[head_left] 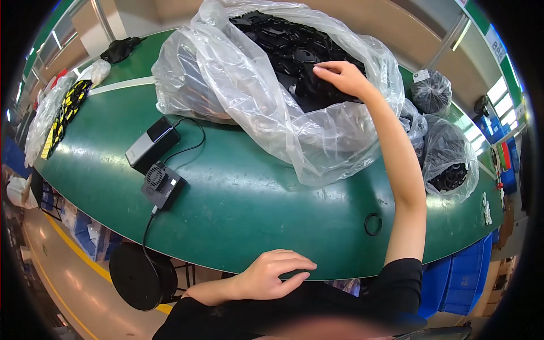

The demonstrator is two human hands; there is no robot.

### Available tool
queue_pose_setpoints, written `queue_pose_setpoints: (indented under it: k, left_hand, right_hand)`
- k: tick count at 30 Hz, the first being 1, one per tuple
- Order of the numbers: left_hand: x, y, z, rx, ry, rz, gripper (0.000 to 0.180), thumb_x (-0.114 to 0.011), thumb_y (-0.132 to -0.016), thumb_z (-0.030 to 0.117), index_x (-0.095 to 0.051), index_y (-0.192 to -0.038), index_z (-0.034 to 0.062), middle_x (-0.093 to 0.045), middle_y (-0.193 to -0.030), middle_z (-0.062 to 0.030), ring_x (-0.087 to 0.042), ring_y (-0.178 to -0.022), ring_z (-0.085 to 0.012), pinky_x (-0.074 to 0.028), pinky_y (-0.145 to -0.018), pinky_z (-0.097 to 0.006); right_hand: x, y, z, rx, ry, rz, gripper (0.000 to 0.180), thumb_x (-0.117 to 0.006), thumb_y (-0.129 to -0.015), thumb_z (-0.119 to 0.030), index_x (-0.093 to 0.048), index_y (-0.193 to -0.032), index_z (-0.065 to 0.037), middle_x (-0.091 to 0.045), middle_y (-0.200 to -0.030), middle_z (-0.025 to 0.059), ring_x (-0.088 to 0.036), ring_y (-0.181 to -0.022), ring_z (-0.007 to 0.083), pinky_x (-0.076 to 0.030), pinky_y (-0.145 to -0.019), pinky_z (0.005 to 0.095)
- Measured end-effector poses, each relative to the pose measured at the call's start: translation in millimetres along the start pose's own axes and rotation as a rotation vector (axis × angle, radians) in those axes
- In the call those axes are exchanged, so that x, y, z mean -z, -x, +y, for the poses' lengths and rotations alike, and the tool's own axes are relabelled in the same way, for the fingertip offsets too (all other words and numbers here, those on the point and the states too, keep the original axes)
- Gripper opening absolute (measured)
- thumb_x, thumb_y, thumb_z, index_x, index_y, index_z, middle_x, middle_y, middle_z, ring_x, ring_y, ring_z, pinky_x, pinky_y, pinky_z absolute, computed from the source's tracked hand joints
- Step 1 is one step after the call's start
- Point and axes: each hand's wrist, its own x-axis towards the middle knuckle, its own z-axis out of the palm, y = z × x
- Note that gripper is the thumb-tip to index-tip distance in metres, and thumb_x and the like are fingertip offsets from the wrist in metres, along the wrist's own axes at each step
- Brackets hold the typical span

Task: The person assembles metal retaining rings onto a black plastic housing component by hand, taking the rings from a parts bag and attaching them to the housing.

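My right hand (341, 77) reaches far out into a big clear plastic bag (249, 90) that lies open on the green table (238, 209). The bag is heaped with black plastic parts (289, 48), and my fingers rest on top of the heap; whether they grip a part cannot be told. My left hand (272, 273) lies at the near table edge, fingers loosely curled and spread, holding nothing. A thin black ring (373, 224) lies flat on the table to the right of my right forearm.
A black box-shaped device (152, 144) and a small black fan unit (162, 185) with a cable sit left of the bag. Smaller bags of black parts (450, 161) lie at the right. Yellow-black parts in a bag (62, 113) lie far left. Blue bins (462, 277) stand below the table.
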Motion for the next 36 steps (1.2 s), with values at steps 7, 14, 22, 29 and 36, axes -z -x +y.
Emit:
queue_pose_setpoints:
  k: [7,14,22,29,36]
  left_hand:
    - [0.2,0.4,0.2,0.013,0.02,0.017,0.016,-0.061,-0.078,0.004,-0.063,-0.094,0.0002,-0.065,-0.088,-0.0131,-0.063,-0.078,-0.0272,-0.05,-0.069,-0.033]
    - [1.9,-0.2,4.1,0.057,0.059,0.036,0.016,-0.062,-0.077,-0.001,-0.065,-0.092,-0.0009,-0.066,-0.09,-0.0124,-0.065,-0.08,-0.0241,-0.052,-0.071,-0.029]
    - [0.4,-1.8,3.2,0.071,0.026,0.059,0.017,-0.059,-0.076,-0.004,-0.064,-0.092,-0.0018,-0.066,-0.089,-0.0127,-0.065,-0.08,-0.022,-0.051,-0.072,-0.028]
    - [4.8,-0.8,6.7,0.185,0.612,0.256,0.038,-0.053,-0.083,-0.004,-0.045,-0.121,-0.0019,-0.054,-0.118,-0.016,-0.055,-0.105,-0.0222,-0.043,-0.09,-0.032]
    - [7.5,-35.1,23.5,0.323,1.124,0.325,0.044,-0.047,-0.092,0.017,-0.035,-0.13,-0.0012,-0.049,-0.124,-0.0179,-0.053,-0.109,-0.0258,-0.044,-0.091,-0.035]
  right_hand:
    - [-23.5,-30.0,19.1,0.098,-0.01,0.173,0.058,-0.073,-0.07,-0.036,-0.057,-0.118,-0.007,-0.06,-0.111,0.0163,-0.058,-0.103,0.0267,-0.045,-0.089,0.035]
    - [-10.5,-19.6,-1.5,0.016,0.112,0.31,0.05,-0.077,-0.064,-0.032,-0.065,-0.105,-0.005,-0.065,-0.101,0.0138,-0.062,-0.095,0.0249,-0.047,-0.085,0.0311]
    - [13.8,20.3,-19.2,-0.019,-0.492,0.513,0.024,-0.068,-0.076,-0.02,-0.067,-0.092,-0.001,-0.067,-0.078,0.0056,-0.06,-0.069,0.013,-0.047,-0.065,0.0255]
    - [18.3,143.6,-74.2,0.039,-0.915,0.263,0.043,-0.062,-0.076,0.0,-0.05,-0.117,0.001,-0.059,-0.098,0.008,-0.058,-0.083,0.013,-0.048,-0.07,0.0266]
    - [-41.6,265.7,-113.0,0.679,0.03,0.435,0.021,-0.061,-0.062,-0.001,-0.062,-0.082,-0.003,-0.059,-0.082,0.0112,-0.061,-0.073,0.0248,-0.051,-0.061,0.0311]
